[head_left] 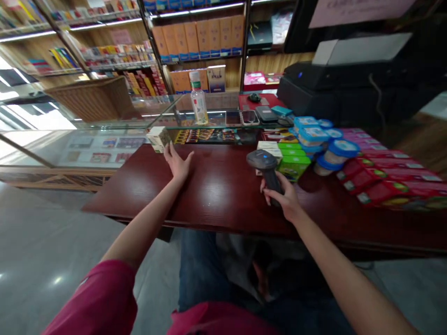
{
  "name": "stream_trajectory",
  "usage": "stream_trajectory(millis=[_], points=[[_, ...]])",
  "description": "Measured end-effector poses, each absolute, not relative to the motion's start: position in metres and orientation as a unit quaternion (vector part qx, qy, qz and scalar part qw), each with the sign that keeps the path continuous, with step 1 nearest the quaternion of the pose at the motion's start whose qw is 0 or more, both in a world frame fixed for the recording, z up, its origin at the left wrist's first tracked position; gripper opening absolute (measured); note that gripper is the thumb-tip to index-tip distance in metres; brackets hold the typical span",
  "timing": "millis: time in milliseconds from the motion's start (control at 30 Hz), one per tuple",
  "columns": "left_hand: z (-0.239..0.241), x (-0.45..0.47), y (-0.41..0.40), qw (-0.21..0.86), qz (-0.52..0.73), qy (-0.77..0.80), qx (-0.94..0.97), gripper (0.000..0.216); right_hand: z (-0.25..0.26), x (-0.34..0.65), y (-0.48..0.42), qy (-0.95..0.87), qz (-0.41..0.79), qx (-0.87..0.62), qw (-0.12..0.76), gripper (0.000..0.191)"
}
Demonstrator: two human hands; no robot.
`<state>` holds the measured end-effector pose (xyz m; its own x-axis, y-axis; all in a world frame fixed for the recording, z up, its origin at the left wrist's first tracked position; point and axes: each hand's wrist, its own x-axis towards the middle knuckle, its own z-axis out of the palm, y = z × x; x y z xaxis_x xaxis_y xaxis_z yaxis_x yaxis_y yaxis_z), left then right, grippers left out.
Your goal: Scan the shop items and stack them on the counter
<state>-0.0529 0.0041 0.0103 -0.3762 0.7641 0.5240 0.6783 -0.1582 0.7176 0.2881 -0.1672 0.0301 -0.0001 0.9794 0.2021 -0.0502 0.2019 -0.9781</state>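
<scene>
Near the far left corner of the dark red-brown table stands a small whitish printed box (159,139). My left hand (178,163) is beside it with the fingertips at its right side and the thumb stretched away. The fingers are apart and not wrapped round the box; whether they touch it I cannot tell. My right hand (284,197) is closed round the handle of a black barcode scanner (263,163), whose head shows a small blue light. Behind the scanner are another whitish box (270,148) and a stack of green boxes (293,165).
Blue-lidded tubs (338,151) and rows of red packs (380,184) crowd the table's right side. Beyond the table, a clear bottle (199,102) stands on a glass counter, with phones (250,117) to its right. A wicker basket (94,97) sits back left.
</scene>
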Motion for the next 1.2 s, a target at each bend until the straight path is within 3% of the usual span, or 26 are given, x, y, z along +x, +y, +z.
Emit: stream_trajectory(millis=[100, 200, 367, 467, 633, 833, 1000, 1200], points=[[0.015, 0.028, -0.02, 0.103, 0.516, 0.495, 0.691, 0.089, 0.031, 0.297, -0.18, -0.507, 0.406, -0.456, 0.608, 0.034], [0.025, 0.108, -0.035, 0.173, 0.498, 0.362, 0.769, 0.08, 0.03, 0.298, -0.18, -0.475, 0.345, -0.483, 0.649, 0.04], [0.033, 0.172, -0.036, 0.259, 0.51, 0.317, 0.757, 0.057, 0.027, 0.3, -0.173, -0.44, 0.3, -0.52, 0.667, 0.05], [0.03, 0.164, -0.037, 0.249, 0.492, 0.308, 0.775, 0.048, 0.027, 0.302, -0.172, -0.429, 0.304, -0.517, 0.675, 0.049], [0.022, 0.105, -0.049, 0.131, 0.442, 0.273, 0.845, 0.049, 0.027, 0.3, -0.175, -0.454, 0.309, -0.497, 0.671, 0.049], [0.017, 0.042, -0.029, 0.026, 0.527, 0.437, 0.728, 0.05, 0.033, 0.286, -0.162, -0.534, 0.4, -0.433, 0.606, 0.032], [0.024, 0.033, -0.007, 0.031, 0.534, 0.572, 0.622, 0.057, 0.049, 0.266, -0.127, -0.556, 0.516, -0.391, 0.521, 0.034], [0.02, 0.021, 0.005, 0.093, 0.536, 0.537, 0.645, 0.048, 0.043, 0.252, -0.096, -0.554, 0.565, -0.372, 0.486, 0.039]])
